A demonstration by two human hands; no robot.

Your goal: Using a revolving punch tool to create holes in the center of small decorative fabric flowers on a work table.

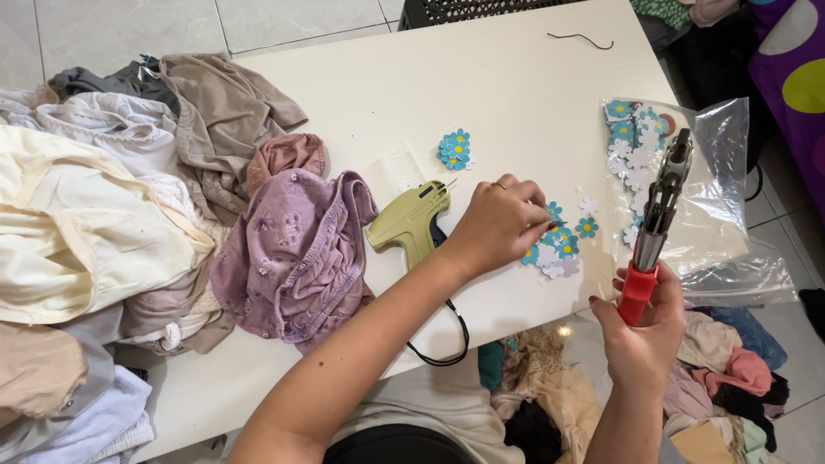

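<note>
My left hand (498,225) reaches across the white table (507,86), fingertips pinched down on a small pile of blue and white foam flowers (559,249). My right hand (643,331) grips the red handle of a metal plier-like press tool (657,215), held upright near the table's right edge. A pale green tagging gun (411,221) lies just left of my left hand, with a black cord looping off the front edge. A second small cluster of blue flowers (455,149) sits farther back.
A clear plastic bag (713,198) with more flowers lies at the right. A mauve garment (296,249) and heaps of cream, beige and white clothes (103,198) cover the left side. More fabric is piled on the floor (722,378) at the right. A black crate (481,9) stands behind.
</note>
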